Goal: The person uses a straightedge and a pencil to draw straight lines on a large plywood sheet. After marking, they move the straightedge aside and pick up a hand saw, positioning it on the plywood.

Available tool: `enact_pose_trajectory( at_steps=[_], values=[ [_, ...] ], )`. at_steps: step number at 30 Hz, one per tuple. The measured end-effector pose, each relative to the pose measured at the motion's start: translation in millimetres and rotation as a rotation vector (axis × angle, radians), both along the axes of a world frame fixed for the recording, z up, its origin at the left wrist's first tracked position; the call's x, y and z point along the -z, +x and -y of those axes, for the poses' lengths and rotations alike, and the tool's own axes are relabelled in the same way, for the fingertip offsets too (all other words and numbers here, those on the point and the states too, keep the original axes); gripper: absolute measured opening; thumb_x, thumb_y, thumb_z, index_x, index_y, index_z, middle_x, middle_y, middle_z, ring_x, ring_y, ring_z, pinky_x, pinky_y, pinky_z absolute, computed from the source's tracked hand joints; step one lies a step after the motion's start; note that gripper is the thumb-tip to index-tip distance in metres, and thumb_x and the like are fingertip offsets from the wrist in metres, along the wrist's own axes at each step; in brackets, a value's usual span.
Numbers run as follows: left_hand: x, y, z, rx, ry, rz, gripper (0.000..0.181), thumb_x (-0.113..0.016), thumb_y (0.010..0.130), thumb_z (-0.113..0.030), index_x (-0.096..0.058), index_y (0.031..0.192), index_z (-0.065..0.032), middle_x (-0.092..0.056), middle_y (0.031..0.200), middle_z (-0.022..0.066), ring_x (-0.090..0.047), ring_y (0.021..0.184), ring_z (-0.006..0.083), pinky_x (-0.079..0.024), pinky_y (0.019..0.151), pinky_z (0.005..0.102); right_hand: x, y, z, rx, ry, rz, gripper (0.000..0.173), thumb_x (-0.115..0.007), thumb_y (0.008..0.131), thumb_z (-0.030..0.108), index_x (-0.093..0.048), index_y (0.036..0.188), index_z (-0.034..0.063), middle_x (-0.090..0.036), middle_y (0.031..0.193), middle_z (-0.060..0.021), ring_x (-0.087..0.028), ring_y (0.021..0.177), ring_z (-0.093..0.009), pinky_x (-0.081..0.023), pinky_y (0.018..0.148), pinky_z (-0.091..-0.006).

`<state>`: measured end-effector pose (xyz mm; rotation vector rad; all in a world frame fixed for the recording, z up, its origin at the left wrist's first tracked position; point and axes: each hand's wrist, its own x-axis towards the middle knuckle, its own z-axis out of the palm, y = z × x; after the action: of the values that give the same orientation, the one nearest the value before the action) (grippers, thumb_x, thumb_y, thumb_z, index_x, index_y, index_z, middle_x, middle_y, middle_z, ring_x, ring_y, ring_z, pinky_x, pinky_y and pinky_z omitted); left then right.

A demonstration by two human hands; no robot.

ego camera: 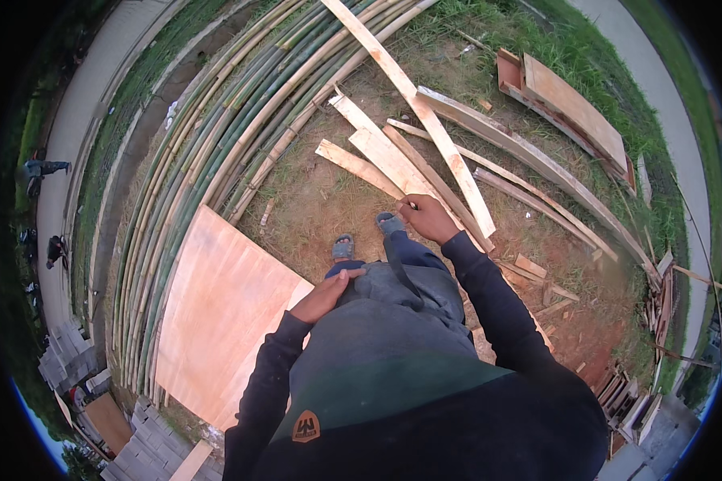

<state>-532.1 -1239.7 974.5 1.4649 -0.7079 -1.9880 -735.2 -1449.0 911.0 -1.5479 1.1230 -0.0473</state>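
Observation:
My right hand is raised ahead of my right thigh, its fingers curled around a small dark object, too little of which shows to name. Flat against the grey cloth at my waist rests my left hand; whether its fingers pinch the cloth is unclear. A dark strap hangs from my waist between the hands. Beyond the right hand, sawn wooden boards lie on the ground, one long plank crossing over others. A large plywood sheet lies to my left.
Long bamboo poles lie bundled at the left. A long timber beam and a wooden box form lie to the right. Wood offcuts are scattered by my right side. Grey blocks are stacked lower left. People are on the far-left road.

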Motion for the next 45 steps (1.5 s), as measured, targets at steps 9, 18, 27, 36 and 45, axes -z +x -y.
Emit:
enact_pose_trajectory(
  at_steps=[9,18,27,36,45],
  values=[
    [-18.0,-42.6,69.8,-0.372,-0.229,0.612,0.04,-0.067,0.087,-0.021,-0.057,0.117,0.0022,-0.057,0.121,0.0138,-0.057,0.109,0.0238,-0.046,0.091,0.0382,-72.9,69.7,56.3,-0.229,-0.338,0.31,0.029,-0.051,0.094,0.024,-0.061,0.105,-0.0006,-0.064,0.079,-0.0159,-0.062,0.074,-0.029,-0.048,0.069,-0.0381],
    [-117.9,-93.1,122.9,-0.883,-0.783,0.582,0.031,-0.07,0.084,-0.012,-0.055,0.108,0.0021,-0.057,0.106,0.0114,-0.056,0.096,0.0189,-0.046,0.085,0.0319,-195.6,159.6,59.5,-0.37,-0.514,0.62,0.022,-0.051,0.087,0.018,-0.062,0.091,-0.001,-0.063,0.084,-0.0228,-0.06,0.083,-0.041,-0.046,0.074,-0.0476],
    [-133.5,-94.7,107.7,-0.973,-1.141,0.84,0.022,-0.066,0.086,-0.009,-0.051,0.098,0.0023,-0.057,0.096,0.0119,-0.056,0.087,0.021,-0.045,0.08,0.0293,-203.8,192.4,34.6,-0.65,-0.539,0.682,0.027,-0.052,0.09,0.022,-0.063,0.097,-0.002,-0.064,0.085,-0.0206,-0.062,0.079,-0.038,-0.048,0.071,-0.0444],
    [-203.8,-59.4,89.3,-0.169,-0.821,0.577,0.018,-0.074,0.08,-0.018,-0.07,0.085,-0.002,-0.061,0.11,0.0113,-0.059,0.096,0.0229,-0.044,0.082,0.0339,-252.7,181.1,0.0,-0.908,-0.408,0.739,0.022,-0.052,0.087,0.015,-0.063,0.092,-0.0023,-0.064,0.081,-0.0194,-0.061,0.078,-0.038,-0.047,0.072,-0.0442],
    [-248.7,-50.3,89.3,0.221,-0.898,0.439,0.026,-0.072,0.083,-0.024,-0.067,0.083,0.002,-0.065,0.099,0.0142,-0.06,0.096,0.0292,-0.045,0.082,0.037,-297.0,159.6,-7.5,-1.169,-0.277,0.72,0.022,-0.05,0.086,0.013,-0.06,0.077,-0.0046,-0.064,0.075,-0.0199,-0.062,0.071,-0.035,-0.047,0.068,-0.0433]
  ],
)
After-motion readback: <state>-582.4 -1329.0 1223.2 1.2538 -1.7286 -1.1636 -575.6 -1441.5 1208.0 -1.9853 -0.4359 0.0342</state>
